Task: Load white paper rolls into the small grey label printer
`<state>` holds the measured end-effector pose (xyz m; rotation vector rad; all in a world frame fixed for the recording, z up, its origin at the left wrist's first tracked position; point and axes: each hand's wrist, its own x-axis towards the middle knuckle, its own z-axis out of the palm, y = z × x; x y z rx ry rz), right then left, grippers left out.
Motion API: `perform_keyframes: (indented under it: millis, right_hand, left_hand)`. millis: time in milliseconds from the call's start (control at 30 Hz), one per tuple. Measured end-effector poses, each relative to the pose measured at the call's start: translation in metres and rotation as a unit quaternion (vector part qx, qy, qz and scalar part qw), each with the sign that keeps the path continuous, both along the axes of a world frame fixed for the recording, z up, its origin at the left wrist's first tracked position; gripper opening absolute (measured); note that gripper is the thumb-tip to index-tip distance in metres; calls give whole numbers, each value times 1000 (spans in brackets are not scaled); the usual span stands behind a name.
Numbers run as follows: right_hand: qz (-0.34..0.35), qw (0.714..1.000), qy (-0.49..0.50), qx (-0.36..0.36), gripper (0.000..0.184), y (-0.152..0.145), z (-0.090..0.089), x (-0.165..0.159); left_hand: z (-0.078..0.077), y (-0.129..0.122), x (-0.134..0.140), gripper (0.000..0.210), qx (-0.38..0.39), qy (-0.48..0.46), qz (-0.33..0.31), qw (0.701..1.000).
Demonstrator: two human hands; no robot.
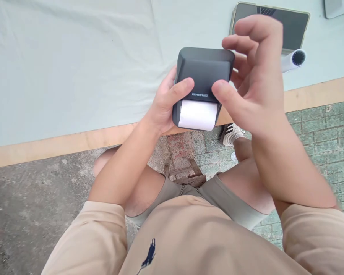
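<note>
A black label printer (pixel 205 72) marked NIIMBOT is held above the table's front edge. White label paper (pixel 198 115) shows at its near end, below the black cover. My left hand (pixel 167 101) grips the printer from the left side, thumb over the top and the other fingers hidden beneath. At the right side is my right hand (pixel 256 76), its fingers apart and curved. Its thumb tip lies at the cover's lower right edge, and a fingertip is by the upper right corner; whether they press on it I cannot tell.
Behind my right hand lies a dark-screened phone or tablet (pixel 292 25) in a clear case. Beside it is a white cylinder (pixel 291 61) with a dark ridged end. A grey-white object (pixel 336 7) sits at the far right. The pale-covered table (pixel 74 68) has a wooden edge.
</note>
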<state>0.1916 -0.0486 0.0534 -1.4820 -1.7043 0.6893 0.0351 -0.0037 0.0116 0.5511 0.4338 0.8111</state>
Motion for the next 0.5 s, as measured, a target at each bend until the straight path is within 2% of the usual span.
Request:
perform_keyframes:
  millis: [67,167,233,333,400,500]
  right_hand:
    - [14,998,32,-57,55,1,-4,-2]
    - [22,992,73,-104,61,5,-9,0]
    - [5,990,85,-110,63,7,-10,0]
    - [-17,990,88,-108,58,8,-9,-1]
    - [-13,990,90,-105,56,9,-8,0]
    - [14,993,64,-97,63,10,-6,8]
  left_hand:
    - [0,-1,0,17,21,4,6,1000]
    - [-1,-2,0,22,43,38,3,998]
    - [-1,-1,1,20,43,43,-1,998]
    - [0,4,2,21,11,-8,-16,1000]
    - [-1,7,1,28,-3,-29,-11,1000]
    - [-2,10,1,26,-7,-8,3,1000]
